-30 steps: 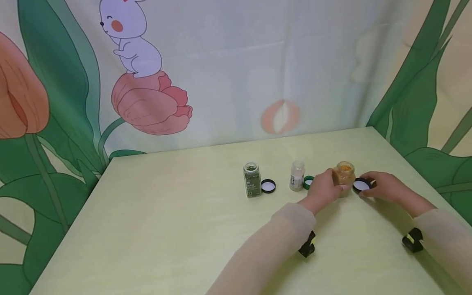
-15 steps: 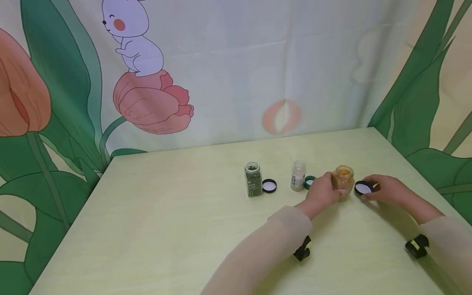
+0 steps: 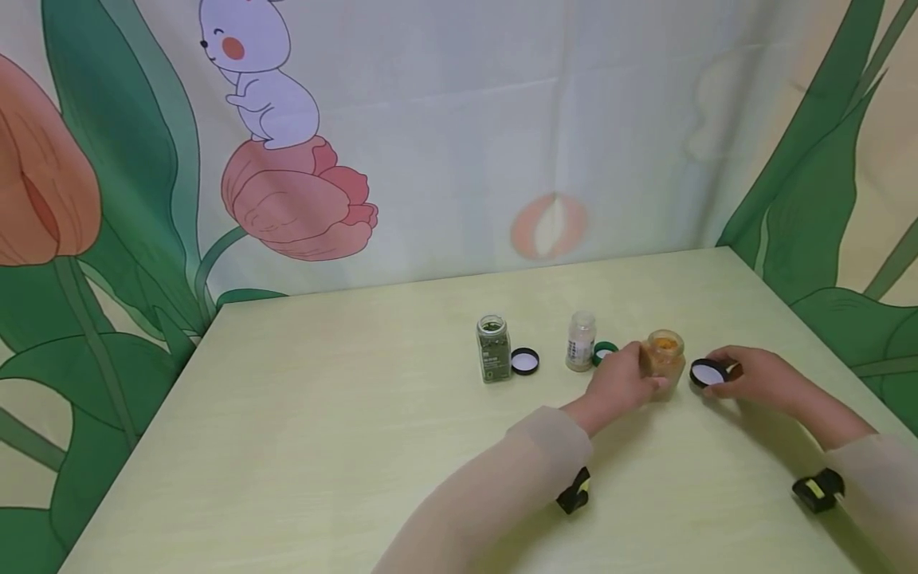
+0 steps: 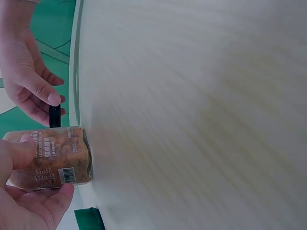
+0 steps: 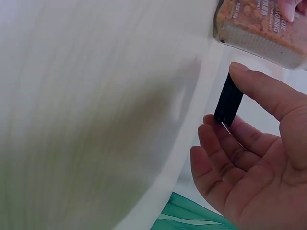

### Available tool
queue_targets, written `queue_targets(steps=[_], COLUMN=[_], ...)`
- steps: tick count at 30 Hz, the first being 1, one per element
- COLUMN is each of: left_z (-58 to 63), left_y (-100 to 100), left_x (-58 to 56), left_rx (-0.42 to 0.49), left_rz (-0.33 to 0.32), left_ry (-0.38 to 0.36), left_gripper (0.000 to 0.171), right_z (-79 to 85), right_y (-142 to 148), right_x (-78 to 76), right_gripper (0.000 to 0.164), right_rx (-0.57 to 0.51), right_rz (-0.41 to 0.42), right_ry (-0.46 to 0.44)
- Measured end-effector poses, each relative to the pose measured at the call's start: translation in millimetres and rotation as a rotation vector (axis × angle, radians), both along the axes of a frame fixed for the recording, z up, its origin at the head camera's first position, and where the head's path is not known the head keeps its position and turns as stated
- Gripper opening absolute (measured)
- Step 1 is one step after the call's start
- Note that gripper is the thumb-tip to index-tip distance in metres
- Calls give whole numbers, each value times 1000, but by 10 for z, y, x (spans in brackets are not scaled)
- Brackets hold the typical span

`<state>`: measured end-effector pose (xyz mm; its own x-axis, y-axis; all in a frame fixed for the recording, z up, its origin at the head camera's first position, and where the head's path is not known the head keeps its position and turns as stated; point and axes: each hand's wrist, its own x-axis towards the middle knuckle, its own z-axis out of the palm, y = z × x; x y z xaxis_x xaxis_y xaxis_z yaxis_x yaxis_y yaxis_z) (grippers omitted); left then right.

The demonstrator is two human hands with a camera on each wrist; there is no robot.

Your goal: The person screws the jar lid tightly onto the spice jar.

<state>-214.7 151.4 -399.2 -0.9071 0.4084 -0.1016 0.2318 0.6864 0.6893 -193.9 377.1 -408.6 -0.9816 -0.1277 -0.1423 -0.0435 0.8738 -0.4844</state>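
My left hand (image 3: 615,381) grips an uncapped glass seasoning jar (image 3: 667,368) with orange-brown contents. Its thumb and fingers wrap the labelled side, as the left wrist view shows the jar (image 4: 53,155) upright, base close over the table. To its right, my right hand (image 3: 763,387) pinches a black lid (image 3: 708,373) by the edge, white inside facing up. In the right wrist view the thumb and fingertips hold that lid (image 5: 229,100), just apart from the jar (image 5: 259,28).
Left of the hands stands a small clear bottle (image 3: 581,343) with a green cap (image 3: 604,352) beside it. Farther left are an open jar of green herbs (image 3: 494,351) and its black lid (image 3: 525,362). A printed curtain (image 3: 445,159) hangs behind the table (image 3: 287,446).
The left hand has drawn the seasoning jar slightly nearer the person. The right hand has shifted the black lid a little nearer and to the right. The other containers stay put.
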Motion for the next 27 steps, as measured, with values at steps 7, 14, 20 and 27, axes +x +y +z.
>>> queue_targets(steps=[7,14,20,27], left_z=[-4,14,3,2], left_y=[-70,-176,-263,-349], left_x=[34,80,106,133], left_rx=[-19,-8,3,15], left_rz=[-11,-25,-47,-64], left_ry=[-5,-29,-41,-38], left_gripper=[55,56,56,53], right_z=[36,63,71,99], right_y=[-73,-140,-187,-273], right_x=[75,121,159,196], right_gripper=[61,58,56,53], right_rx=[-12,-13,-16,-30], right_rz=[0,12,33,70], right_ry=[-17,6,44,68])
